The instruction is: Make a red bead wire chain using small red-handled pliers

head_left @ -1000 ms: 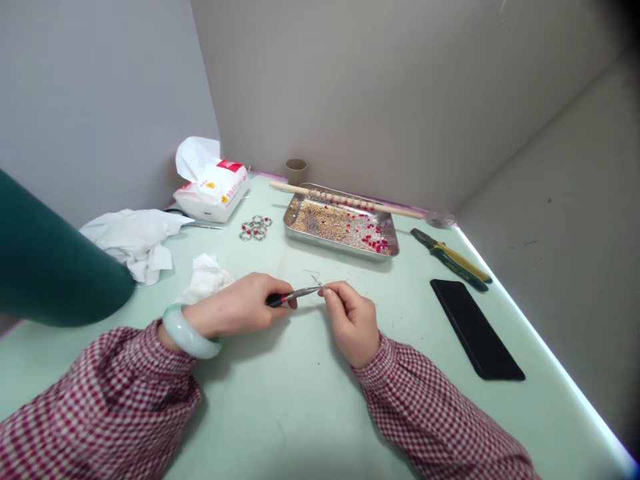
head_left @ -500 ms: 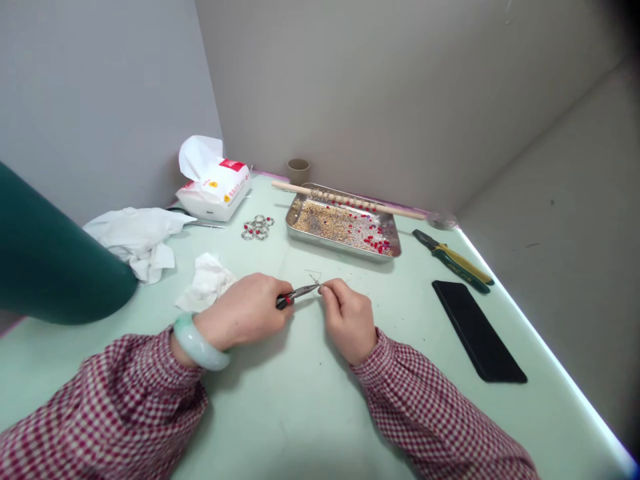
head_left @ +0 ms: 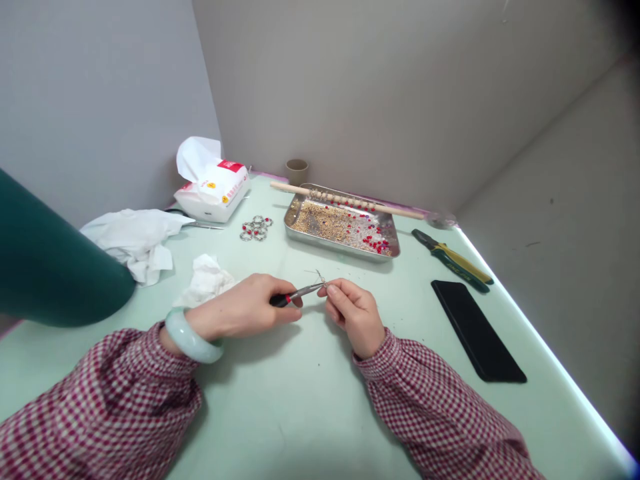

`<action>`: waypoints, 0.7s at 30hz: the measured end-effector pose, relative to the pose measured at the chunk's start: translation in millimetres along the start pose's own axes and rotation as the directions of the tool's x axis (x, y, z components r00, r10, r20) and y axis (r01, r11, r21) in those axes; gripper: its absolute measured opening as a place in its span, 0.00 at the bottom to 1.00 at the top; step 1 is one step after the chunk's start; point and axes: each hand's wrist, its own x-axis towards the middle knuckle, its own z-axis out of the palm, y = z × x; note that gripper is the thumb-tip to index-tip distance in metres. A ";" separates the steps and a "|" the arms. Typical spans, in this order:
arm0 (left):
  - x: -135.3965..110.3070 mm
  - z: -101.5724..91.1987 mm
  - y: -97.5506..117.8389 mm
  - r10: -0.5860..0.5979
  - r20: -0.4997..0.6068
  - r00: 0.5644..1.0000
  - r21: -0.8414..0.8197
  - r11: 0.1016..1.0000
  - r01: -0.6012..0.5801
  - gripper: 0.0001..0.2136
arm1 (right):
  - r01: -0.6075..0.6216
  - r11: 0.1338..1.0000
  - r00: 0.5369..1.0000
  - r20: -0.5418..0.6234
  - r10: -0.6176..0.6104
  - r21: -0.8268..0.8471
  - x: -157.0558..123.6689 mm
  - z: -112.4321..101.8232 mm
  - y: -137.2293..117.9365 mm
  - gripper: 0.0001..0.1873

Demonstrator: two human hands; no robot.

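My left hand [head_left: 263, 300] is wrapped round needle-nose pliers [head_left: 305, 291] with black and red handles. Their tips point right and meet a small piece of thin wire [head_left: 321, 277] at the fingertips of my right hand [head_left: 354, 312]. Thumb and forefinger of that hand pinch the wire piece, and fine loose ends stick up from it. Its exact shape is too small to make out. Both hands are over the middle of the pale green table [head_left: 280, 413].
Behind my hands stands a metal tray [head_left: 340, 250] of gold, clear and red beads, with a wooden stick [head_left: 290, 189] across it. Beaded rings [head_left: 255, 229] lie left of it. Green-yellow pliers [head_left: 453, 261] and a black case [head_left: 477, 331] lie right; tissues [head_left: 207, 280] and a dark green cylinder [head_left: 60, 260] left.
My right hand has shifted slightly right and turned, showing more of its fingers. The pliers' tips have followed a little to the right, and my left hand's fingers have loosened slightly on the handles.
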 end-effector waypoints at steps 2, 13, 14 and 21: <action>-0.2 -1.2 0.1 0.010 0.019 1.000 -0.013 1.000 -0.010 0.11 | -0.007 1.000 1.000 0.011 0.007 0.003 0.0 0.4 -0.1 0.14; -1.2 -0.9 0.1 -0.042 0.025 0.999 0.023 0.999 0.041 0.10 | 0.307 0.807 0.927 -0.031 -0.373 -0.505 -2.2 3.5 5.0 0.10; -1.1 -0.7 -0.4 -0.052 0.025 0.998 0.030 0.998 0.051 0.11 | 0.326 0.771 0.916 -0.018 -0.401 -0.547 -2.5 3.7 5.0 0.10; -0.7 1.9 -1.8 -0.084 0.015 0.996 0.049 0.995 0.083 0.11 | 0.368 0.639 0.872 0.012 -0.490 -0.675 -3.9 7.1 5.1 0.09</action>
